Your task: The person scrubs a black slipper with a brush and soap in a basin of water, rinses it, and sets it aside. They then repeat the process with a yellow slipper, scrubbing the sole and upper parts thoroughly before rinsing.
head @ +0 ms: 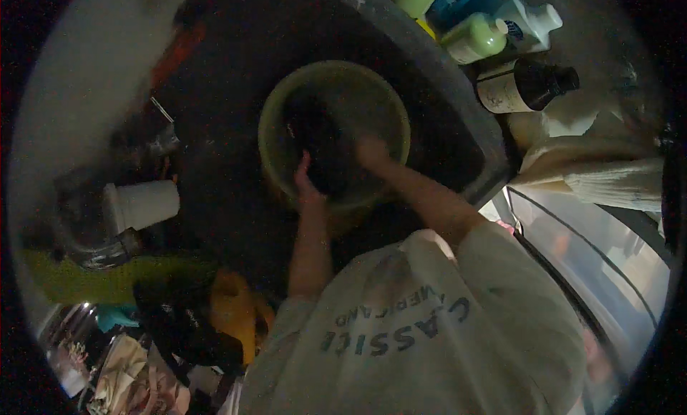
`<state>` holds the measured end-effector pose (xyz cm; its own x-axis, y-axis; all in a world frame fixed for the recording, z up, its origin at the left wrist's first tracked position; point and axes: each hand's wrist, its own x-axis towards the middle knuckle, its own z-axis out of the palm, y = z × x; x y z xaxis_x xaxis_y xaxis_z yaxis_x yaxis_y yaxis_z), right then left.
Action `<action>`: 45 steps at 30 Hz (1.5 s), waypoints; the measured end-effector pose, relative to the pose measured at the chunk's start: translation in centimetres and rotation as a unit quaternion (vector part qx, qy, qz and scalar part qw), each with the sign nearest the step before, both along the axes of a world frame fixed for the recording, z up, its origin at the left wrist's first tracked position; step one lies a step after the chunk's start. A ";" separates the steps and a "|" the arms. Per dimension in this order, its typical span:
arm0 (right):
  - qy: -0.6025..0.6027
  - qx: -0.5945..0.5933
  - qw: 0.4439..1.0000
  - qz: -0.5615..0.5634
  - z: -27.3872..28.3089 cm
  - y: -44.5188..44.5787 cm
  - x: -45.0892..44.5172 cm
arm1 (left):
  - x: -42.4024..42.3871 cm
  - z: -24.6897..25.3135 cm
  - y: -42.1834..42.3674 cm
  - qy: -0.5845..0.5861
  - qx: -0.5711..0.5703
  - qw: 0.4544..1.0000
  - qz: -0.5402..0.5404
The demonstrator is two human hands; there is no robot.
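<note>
In front of me a round, pale greenish basin (336,65) sits inside a dark grey sink (429,60). Within it is a dark, soft-edged object (314,125), perhaps a shoe or cloth; the dim light hides its shape. My left hand (307,181) grips its near side, thumb along the edge and the other fingers hidden. Over the basin's right half is my right hand (372,151), blurred and pointing inward beside the dark object. Whether that hand holds anything is not visible.
Green bottles (475,38), a white bottle (528,23) and a dark labelled bottle (545,84) stand along the right. Below them are pale cloths (601,173) and a translucent panel (596,243). At left are a white cup (145,203) and a yellow-green mat (80,278).
</note>
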<state>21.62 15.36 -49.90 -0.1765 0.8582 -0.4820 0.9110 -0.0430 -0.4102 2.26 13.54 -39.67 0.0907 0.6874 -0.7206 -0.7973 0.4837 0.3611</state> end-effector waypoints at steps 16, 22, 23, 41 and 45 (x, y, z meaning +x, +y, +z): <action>0.012 0.032 0.999 -0.008 19.8 -2.1 0.6 | 8.5 -0.4 -0.1 -0.276 0.237 0.931 0.000; -0.002 0.044 0.998 -0.049 11.0 2.8 -2.6 | 8.6 0.6 -0.6 -0.159 0.086 0.983 0.039; 0.023 0.027 0.996 -0.076 11.5 1.8 -2.9 | 8.3 0.0 -1.0 -0.129 0.072 0.989 0.025; 0.052 0.008 0.999 -0.014 16.4 -4.7 -0.3 | 8.1 0.8 0.9 -0.100 -0.059 0.993 0.014; -0.003 0.040 0.999 -0.008 13.2 3.1 -0.4 | 8.4 2.8 0.1 -0.003 -0.031 0.996 -0.078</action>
<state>21.20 18.43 -36.73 -0.1600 0.8962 -0.4137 0.9131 -0.0249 -0.4070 10.65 13.63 -36.83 0.1975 0.6183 -0.7608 -0.7129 0.6233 0.3215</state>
